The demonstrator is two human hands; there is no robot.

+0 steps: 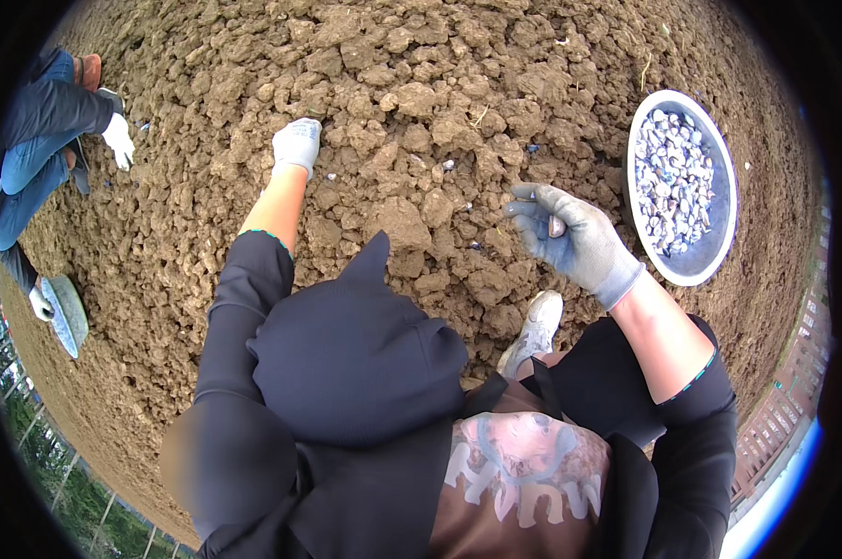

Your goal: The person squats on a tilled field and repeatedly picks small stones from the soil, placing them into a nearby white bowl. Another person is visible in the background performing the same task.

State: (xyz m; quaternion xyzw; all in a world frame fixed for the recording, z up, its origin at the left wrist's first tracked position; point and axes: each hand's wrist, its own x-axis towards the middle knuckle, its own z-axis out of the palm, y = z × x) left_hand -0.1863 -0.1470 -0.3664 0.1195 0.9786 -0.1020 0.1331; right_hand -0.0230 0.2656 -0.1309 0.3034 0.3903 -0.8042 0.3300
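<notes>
My left hand (pixel 297 145), in a light work glove, reaches down against the clods of brown soil (pixel 400 220); its fingers are hidden, so what they touch or hold cannot be told. My right hand (pixel 567 234), in a grey-white glove stained blue on the palm, is turned up above the soil. One small brownish bulb or clove (pixel 556 226) lies in its curled fingers. To the right of that hand stands an oval-looking metal basin (pixel 725 230) that holds many small whitish and purplish pieces like it. Several small pale pieces (pixel 449 165) lie scattered on the soil between my hands.
At the far left a person in jeans and dark sleeves crouches, with a white-gloved hand (pixel 119 142) over the soil and another at a metal basin (pixel 80 314). My shoe (pixel 535 328) rests on the clods. A reddish slatted fence (pixel 777 426) runs along the lower right.
</notes>
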